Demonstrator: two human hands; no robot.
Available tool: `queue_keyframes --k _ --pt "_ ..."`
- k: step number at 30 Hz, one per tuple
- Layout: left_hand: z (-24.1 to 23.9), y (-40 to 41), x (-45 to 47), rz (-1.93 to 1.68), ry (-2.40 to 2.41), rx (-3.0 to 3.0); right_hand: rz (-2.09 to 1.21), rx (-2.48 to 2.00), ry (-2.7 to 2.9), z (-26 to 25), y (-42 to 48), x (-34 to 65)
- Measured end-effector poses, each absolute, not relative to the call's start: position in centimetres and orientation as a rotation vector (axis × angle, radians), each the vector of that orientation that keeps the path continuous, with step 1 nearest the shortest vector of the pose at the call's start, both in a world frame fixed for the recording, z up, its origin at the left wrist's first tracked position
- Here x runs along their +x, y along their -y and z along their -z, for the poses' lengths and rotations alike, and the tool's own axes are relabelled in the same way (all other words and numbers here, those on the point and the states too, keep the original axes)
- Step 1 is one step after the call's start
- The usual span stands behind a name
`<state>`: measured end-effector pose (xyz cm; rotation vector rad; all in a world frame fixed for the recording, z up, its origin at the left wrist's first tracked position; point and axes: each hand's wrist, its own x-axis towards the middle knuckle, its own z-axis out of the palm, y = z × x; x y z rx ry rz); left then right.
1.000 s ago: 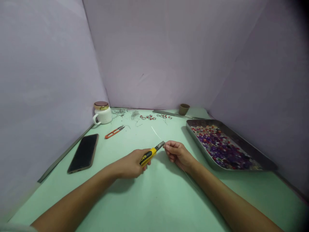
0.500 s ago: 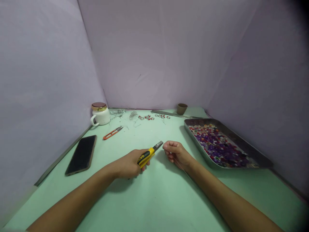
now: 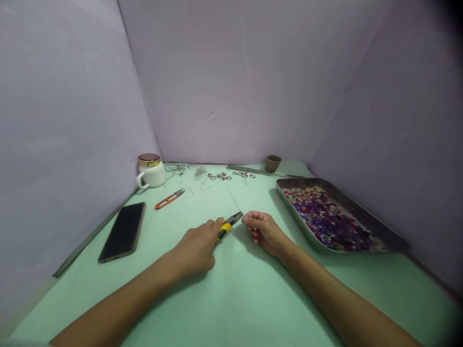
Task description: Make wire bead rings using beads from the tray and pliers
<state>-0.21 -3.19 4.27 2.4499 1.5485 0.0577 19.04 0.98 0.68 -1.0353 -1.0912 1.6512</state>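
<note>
My left hand [image 3: 197, 248] is closed around the yellow-and-black handles of a pair of pliers [image 3: 224, 230]. The pliers' metal jaws point up and right, ending at the fingertips of my right hand [image 3: 265, 230]. Thumb and forefinger of that hand are pinched together on a thin wire. A straight length of the wire [image 3: 233, 198] sticks out beyond the jaws toward the back of the table. Whether the jaws grip the wire is too small to make out.
On the right stands a metal tray [image 3: 304, 226] of mixed beads. Orange thread snips [image 3: 169, 199], a phone [image 3: 123, 232] and a lidded white mug [image 3: 152, 173] are at left. Beaded rings [image 3: 219, 176], wire scraps [image 3: 199, 172] and a small brown cup [image 3: 272, 163] lie at the back.
My left hand has rolled over, its back now upward, turning the pliers. The wire end, earlier trailing along my right forearm, now points away toward the back. My right hand stays nearly in place.
</note>
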Motion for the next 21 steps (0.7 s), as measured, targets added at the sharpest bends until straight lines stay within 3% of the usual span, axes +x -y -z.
queue_keyframes --k 6,13,21 --pt "-5.0 3.4 -0.2 -0.111 -1.480 2.258 -1.597 -1.116 1.259 -2.1 -1.4 20.0" --pt "-4.1 3.0 0.2 -0.118 -1.879 2.320 -1.147 -1.310 1.126 -4.5 -3.0 23.1" --pt "-3.8 2.9 1.2 -0.199 -1.956 2.325 -1.183 -1.301 1.361 -6.3 -0.2 18.5"
